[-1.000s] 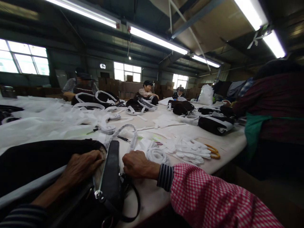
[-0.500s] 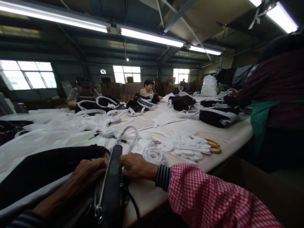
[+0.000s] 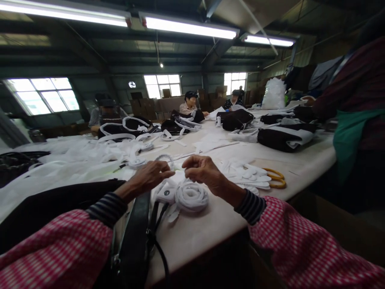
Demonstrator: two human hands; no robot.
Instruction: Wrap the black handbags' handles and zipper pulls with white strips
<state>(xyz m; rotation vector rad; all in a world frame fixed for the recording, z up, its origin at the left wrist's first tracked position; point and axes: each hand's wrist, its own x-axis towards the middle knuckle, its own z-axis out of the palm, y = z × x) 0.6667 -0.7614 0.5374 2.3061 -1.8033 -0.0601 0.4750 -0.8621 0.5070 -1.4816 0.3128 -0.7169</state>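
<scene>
My left hand (image 3: 147, 176) is raised over the black bag (image 3: 134, 237), fingers curled together beside its wrapped handle (image 3: 165, 157); whether it touches the handle I cannot tell. Facing it, my right hand (image 3: 206, 172) hovers above a coil of white strip (image 3: 192, 196) with bent fingers. Anything pinched in either hand is too small or hidden to make out. The bag lies at the table's near edge with its zip side up and a black strap (image 3: 161, 249) hanging down. Beside the coil is a white wrapped piece with a round snap (image 3: 166, 193).
Yellow-handled scissors (image 3: 275, 178) lie right, against a pile of white pieces (image 3: 248, 176). White sheeting (image 3: 75, 156) covers the left. More black bags (image 3: 285, 137) lie farther back. Co-workers sit across the table; a person in a green apron (image 3: 350, 128) stands right.
Both hands have left the bag's opening and side, rising forward until they face each other over the table. The view has shifted slightly, and the bag's handle sits lower.
</scene>
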